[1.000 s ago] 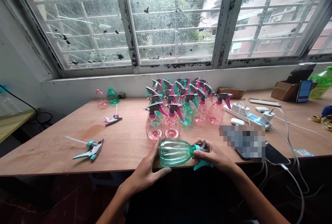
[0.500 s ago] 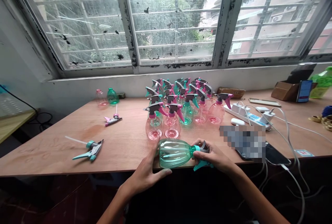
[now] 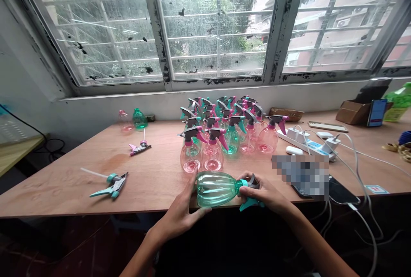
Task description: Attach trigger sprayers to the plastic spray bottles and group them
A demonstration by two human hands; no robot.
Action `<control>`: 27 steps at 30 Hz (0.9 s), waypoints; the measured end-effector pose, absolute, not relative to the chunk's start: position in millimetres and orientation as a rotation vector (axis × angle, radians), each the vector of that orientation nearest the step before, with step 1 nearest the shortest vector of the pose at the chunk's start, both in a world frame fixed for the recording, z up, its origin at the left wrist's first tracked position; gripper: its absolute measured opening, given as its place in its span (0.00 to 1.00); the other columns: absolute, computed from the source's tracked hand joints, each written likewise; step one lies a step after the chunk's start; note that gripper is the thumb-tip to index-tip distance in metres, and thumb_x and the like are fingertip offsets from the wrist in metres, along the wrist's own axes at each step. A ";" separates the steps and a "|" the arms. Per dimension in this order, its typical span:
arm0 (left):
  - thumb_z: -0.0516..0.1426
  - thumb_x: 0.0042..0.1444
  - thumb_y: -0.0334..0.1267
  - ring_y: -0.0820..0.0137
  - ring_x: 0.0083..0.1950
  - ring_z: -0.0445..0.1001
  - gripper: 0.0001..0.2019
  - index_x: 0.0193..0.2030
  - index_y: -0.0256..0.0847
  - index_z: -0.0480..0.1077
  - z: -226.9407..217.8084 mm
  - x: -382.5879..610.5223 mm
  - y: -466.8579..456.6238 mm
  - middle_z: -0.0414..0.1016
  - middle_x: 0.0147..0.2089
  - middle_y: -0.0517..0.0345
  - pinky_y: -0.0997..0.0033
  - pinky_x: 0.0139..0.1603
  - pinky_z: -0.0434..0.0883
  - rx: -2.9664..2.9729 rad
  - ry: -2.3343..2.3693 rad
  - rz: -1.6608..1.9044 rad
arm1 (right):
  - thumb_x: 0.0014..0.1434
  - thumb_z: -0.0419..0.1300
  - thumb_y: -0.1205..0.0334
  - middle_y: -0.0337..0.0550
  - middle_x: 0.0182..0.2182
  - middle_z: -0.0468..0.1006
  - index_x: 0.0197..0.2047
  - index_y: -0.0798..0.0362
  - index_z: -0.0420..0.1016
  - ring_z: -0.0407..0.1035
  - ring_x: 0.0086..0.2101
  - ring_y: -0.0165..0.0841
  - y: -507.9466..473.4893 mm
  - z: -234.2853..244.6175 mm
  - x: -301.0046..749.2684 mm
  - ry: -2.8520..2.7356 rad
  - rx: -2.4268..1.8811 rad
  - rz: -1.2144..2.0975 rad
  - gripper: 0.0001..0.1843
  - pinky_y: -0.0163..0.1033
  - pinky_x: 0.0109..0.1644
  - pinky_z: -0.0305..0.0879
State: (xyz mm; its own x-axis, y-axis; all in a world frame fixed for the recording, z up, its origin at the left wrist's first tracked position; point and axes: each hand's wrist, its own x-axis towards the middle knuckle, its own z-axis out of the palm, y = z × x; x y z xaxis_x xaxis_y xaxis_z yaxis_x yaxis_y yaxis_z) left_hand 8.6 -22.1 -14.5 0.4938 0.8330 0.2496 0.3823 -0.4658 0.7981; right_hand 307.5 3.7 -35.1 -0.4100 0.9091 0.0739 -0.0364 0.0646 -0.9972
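A green see-through spray bottle lies sideways in the air at the table's front edge, its base to the left. My left hand is curved around the base, with the thumb below. At the neck, my right hand grips the teal collar between thumb and fingers. The teal trigger hangs below that hand, and the grey top is partly hidden by the fingers. Just behind the bottle stand several pink and green spray bottles in a close group, with their trigger heads on.
Two loose spray heads, one teal and one pink, lie on the table's left. Headless pink and green bottles stand at the back left. A power strip, cables and a black phone lie to the right.
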 end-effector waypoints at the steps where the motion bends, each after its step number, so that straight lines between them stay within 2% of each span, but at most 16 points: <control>1: 0.63 0.61 0.39 0.52 0.76 0.54 0.49 0.78 0.48 0.33 -11.9 9.1 -23.1 0.52 0.77 0.46 0.50 0.75 0.53 2.070 1.037 0.836 | 0.56 0.72 0.47 0.40 0.27 0.82 0.43 0.53 0.71 0.77 0.29 0.36 3.4 -34.6 307.3 -1.522 -0.904 1.467 0.23 0.39 0.36 0.70; 3: 0.64 0.60 0.41 0.50 0.77 0.49 0.48 0.78 0.45 0.38 -7.4 9.8 -24.8 0.48 0.78 0.45 0.49 0.76 0.49 2.080 1.100 0.816 | 0.55 0.72 0.47 0.40 0.26 0.82 0.43 0.53 0.71 0.77 0.29 0.36 3.1 -33.7 307.1 -1.517 -0.900 1.467 0.23 0.39 0.36 0.70; 5: 0.63 0.61 0.43 0.50 0.77 0.49 0.47 0.78 0.44 0.39 -5.3 10.0 -25.7 0.49 0.78 0.46 0.48 0.76 0.49 2.077 1.106 0.822 | 0.55 0.72 0.47 0.40 0.26 0.82 0.43 0.53 0.72 0.77 0.29 0.37 3.1 -33.2 307.1 -1.525 -0.907 1.462 0.23 0.39 0.36 0.70; 12: 0.58 0.66 0.38 0.55 0.72 0.62 0.46 0.78 0.49 0.26 -12.6 11.0 -24.8 0.58 0.75 0.46 0.53 0.72 0.60 2.050 0.992 0.879 | 0.55 0.71 0.45 0.41 0.28 0.82 0.43 0.53 0.73 0.77 0.30 0.38 5.0 -35.7 308.2 -1.550 -0.925 1.437 0.23 0.40 0.36 0.71; 17: 0.63 0.62 0.41 0.53 0.75 0.57 0.49 0.78 0.48 0.32 -7.1 13.6 -27.4 0.59 0.74 0.46 0.50 0.74 0.56 2.023 1.063 0.857 | 0.55 0.71 0.46 0.41 0.29 0.82 0.43 0.53 0.74 0.77 0.31 0.38 5.3 -36.4 309.0 -1.552 -0.914 1.440 0.22 0.40 0.37 0.71; 22: 0.64 0.61 0.43 0.50 0.77 0.52 0.48 0.78 0.45 0.37 -5.8 12.8 -27.2 0.50 0.78 0.46 0.49 0.75 0.52 2.044 1.120 0.844 | 0.57 0.71 0.48 0.41 0.28 0.82 0.45 0.53 0.73 0.77 0.31 0.37 5.2 -36.3 309.5 -1.553 -0.904 1.444 0.21 0.38 0.36 0.70; 27: 0.58 0.66 0.37 0.53 0.74 0.59 0.46 0.78 0.50 0.28 -21.1 6.6 -19.9 0.53 0.77 0.47 0.52 0.72 0.61 1.994 0.992 0.852 | 0.57 0.71 0.48 0.41 0.28 0.82 0.44 0.54 0.73 0.77 0.30 0.36 5.5 -36.3 309.2 -1.557 -0.902 1.439 0.21 0.38 0.36 0.70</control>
State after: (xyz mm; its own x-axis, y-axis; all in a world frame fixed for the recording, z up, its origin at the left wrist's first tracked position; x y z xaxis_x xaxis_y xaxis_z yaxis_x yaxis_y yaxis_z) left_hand 6.6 -19.9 -21.1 0.4809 0.8459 0.2306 0.3552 -0.4284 0.8309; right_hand 309.2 5.5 -36.3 -0.4131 0.9058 0.0937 -0.0224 0.0927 -0.9954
